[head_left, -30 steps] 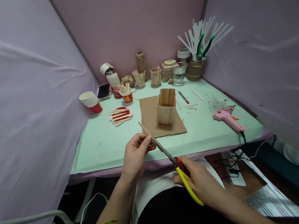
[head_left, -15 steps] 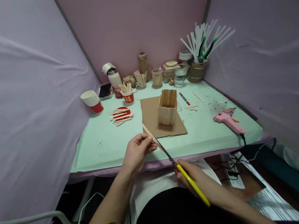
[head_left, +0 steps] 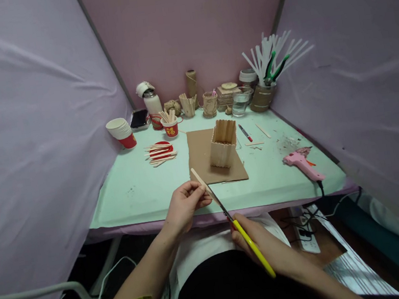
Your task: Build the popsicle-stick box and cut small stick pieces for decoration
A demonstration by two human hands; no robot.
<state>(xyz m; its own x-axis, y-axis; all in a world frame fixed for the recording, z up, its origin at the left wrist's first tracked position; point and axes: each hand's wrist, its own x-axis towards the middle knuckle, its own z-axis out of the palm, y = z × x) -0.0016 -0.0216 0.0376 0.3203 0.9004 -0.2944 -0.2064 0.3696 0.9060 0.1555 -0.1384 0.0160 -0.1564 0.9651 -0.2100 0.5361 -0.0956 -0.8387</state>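
Yellow-handled scissors (head_left: 252, 246) sit gripped in the right hand (head_left: 259, 240), their blades along a wooden stick (head_left: 201, 181) pinched between thumb and fingers of the left hand (head_left: 188, 203), above the table's near edge. Beyond, a box (head_left: 223, 144) made of wooden sticks stands on brown cardboard (head_left: 201, 161). Left of it, loose sticks (head_left: 161, 158) lie across a red disc (head_left: 166, 145); right, a pink glue gun (head_left: 303, 163) rests on the table (head_left: 125, 199). Farther back are a red cup (head_left: 170, 128) holding sticks, stacked paper cups (head_left: 121, 132) and a white bottle (head_left: 152, 102).
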